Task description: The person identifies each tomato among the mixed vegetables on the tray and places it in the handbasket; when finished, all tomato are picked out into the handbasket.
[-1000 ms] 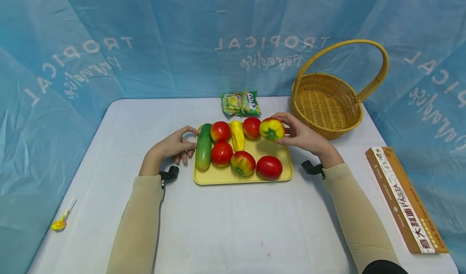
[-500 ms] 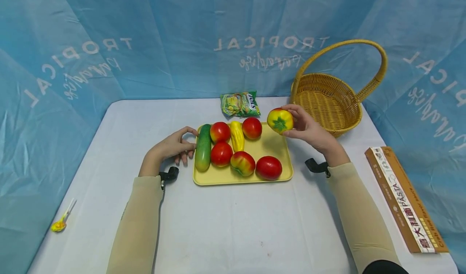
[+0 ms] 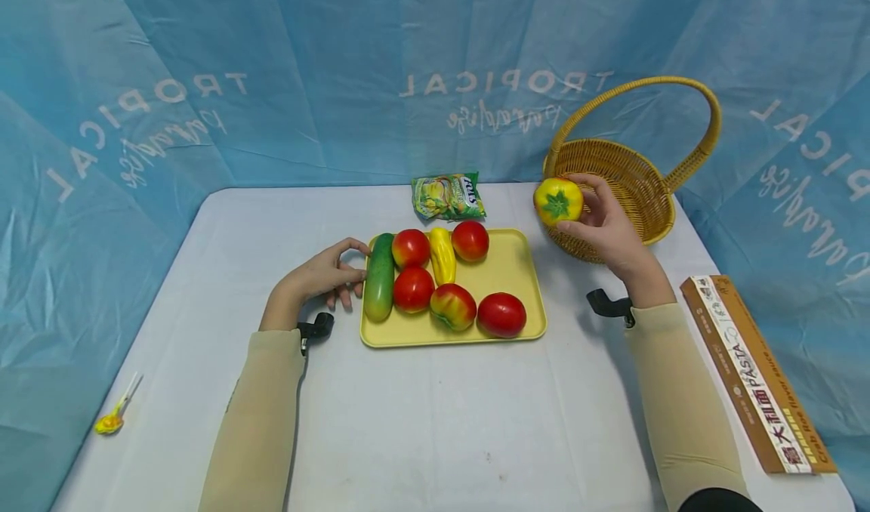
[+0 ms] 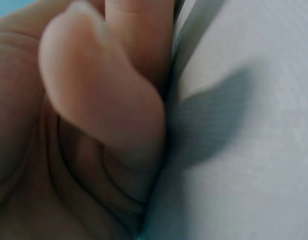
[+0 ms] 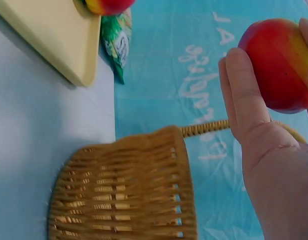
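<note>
My right hand [image 3: 605,225] grips a smooth red-and-yellow fruit [image 3: 559,200] with a green star-shaped leaf base, held above the left rim of the wicker basket [image 3: 655,210]. In the right wrist view the fruit's red side [image 5: 281,67] shows between fingers and thumb. My left hand [image 3: 322,272] holds the left rim of the yellow tray [image 3: 503,259], beside a green cucumber [image 3: 379,282]; its wrist view shows only bent fingers close up. Red tomato-like fruits [image 3: 414,288], a yellow pepper-like piece [image 3: 443,255] and a red-yellow fruit [image 3: 453,306] lie on the tray.
Behind the tray lies a green snack packet [image 3: 448,196]. A long brown pasta box [image 3: 757,376] is at the right edge of the white table [image 3: 442,421]. On the far left lies a yellow lollipop [image 3: 110,422]. The basket's tall handle [image 3: 712,131] arches over it.
My right hand has lifted the red-and-yellow fruit off the tray and carried it right and away, up to the basket. The left hand has stayed at the tray's left rim.
</note>
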Motion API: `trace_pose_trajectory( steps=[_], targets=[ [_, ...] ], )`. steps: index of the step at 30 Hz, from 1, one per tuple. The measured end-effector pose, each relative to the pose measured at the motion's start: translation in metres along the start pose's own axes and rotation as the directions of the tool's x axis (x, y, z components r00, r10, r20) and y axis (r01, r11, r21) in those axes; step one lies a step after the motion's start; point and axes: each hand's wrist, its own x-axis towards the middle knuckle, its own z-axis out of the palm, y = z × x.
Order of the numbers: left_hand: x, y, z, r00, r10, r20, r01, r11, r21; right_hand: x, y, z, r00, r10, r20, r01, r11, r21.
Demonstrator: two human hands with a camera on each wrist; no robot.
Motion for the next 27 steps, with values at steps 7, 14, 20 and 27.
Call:
trace_pose_trajectory(
  steps=[7,14,20,27],
  targets=[
    [0.000,0.000,0.000,1.000,0.004,0.003,-0.004,1.000,-0.004,-0.002,-0.002,-0.011,0.994,0.009,-0.107,-0.004,0.999,0.040],
    [0.000,0.001,0.001,1.000,-0.003,-0.002,0.003,1.000,-0.014,0.002,0.001,-0.019,0.981,0.013,-0.192,0.007,0.995,0.103],
    [0.000,0.001,0.001,1.000,0.007,-0.002,-0.007,1.000,-0.002,0.007,0.008,-0.032,0.969,0.000,-0.247,0.037,0.989,0.145],
    [0.000,0.002,0.002,1.000,-0.013,-0.010,0.013,1.000,-0.020,0.014,0.020,-0.049,0.953,0.060,-0.296,-0.007,0.984,0.179]
  ],
)
